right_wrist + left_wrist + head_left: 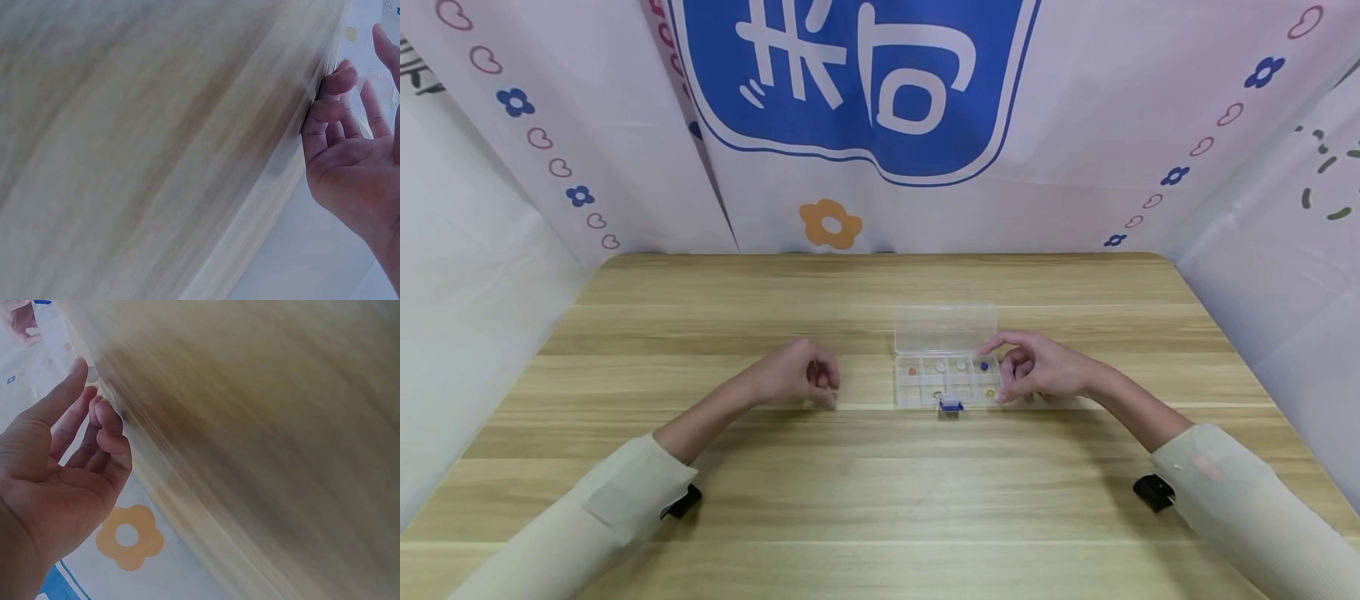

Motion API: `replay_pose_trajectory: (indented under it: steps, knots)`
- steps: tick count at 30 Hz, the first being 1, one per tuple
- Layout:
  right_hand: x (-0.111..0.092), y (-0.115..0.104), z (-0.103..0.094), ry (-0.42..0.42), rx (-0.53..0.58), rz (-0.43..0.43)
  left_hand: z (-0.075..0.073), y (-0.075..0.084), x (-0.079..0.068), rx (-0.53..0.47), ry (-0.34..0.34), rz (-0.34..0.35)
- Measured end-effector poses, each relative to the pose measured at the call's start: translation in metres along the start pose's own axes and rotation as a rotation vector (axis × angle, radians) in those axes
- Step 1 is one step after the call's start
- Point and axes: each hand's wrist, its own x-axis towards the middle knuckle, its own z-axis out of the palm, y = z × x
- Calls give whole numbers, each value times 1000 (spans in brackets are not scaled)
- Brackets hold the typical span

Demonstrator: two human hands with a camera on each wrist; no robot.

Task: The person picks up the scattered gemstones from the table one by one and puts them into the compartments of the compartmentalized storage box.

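A clear plastic compartment box (908,400) lies on the wooden table, its transparent lid (945,327) raised at the back. Small round pieces sit in its compartments, among them an orange piece (912,371), a blue piece (984,366) and a yellow piece (990,393). My right hand (1043,364) grips the box's right end, forefinger at the back corner and thumb at the front corner. Left of the box, my left hand (796,372) pinches a small pale round piece (92,374) between thumb and forefinger, its other fingers curled.
A blue tab (951,405) shows at the box's front edge. The wooden table (880,500) extends around the box. Behind it hangs a white cloth (1037,208) with printed flowers and hearts. Black devices sit under both sleeves, a left one (682,502) and a right one (1153,492).
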Motion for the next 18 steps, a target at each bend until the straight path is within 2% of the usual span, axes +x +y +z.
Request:
replay_pose_trajectory:
  steps: [8,15,18]
  knots:
    - [0,0,0,2,-5,5,-1,0,0,6,-11,-19]
    - [0,1,-1,3,-4,5,0,-2,1,25,-16,15]
    - [0,1,-1,2,-6,5,0,-1,0,29,-17,5]
